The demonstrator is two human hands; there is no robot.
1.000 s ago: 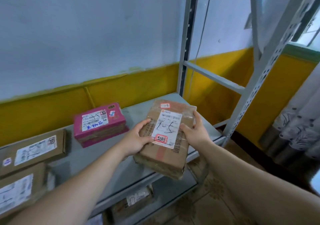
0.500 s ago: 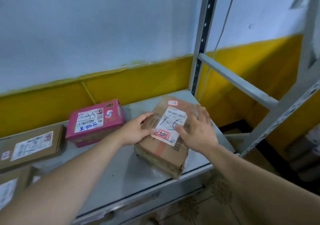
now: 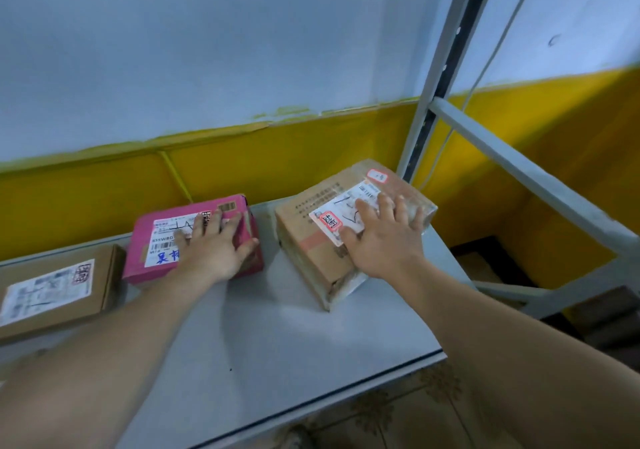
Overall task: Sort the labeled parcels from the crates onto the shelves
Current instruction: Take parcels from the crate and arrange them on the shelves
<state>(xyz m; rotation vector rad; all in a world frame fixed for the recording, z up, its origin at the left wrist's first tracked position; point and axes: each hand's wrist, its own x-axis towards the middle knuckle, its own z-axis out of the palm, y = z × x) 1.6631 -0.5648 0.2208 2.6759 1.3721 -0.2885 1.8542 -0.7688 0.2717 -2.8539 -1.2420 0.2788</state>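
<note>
Grey metal shelf (image 3: 277, 344) against a yellow-banded wall carries the brown parcel (image 3: 311, 237) at 3 o'clock of the pink parcel (image 3: 152, 241), its long axis toward 1 o'clock, with the right hand (image 3: 384, 241) spread flat on it and the left hand (image 3: 214, 251) flat on the pink one, neither gripping.

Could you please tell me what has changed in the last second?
The brown parcel, held in both hands, went down onto the shelf and back toward the wall. The left hand let go and now rests flat on the pink parcel; the right hand lies flat on the brown one. The pink parcel and left carton stayed put.
</note>
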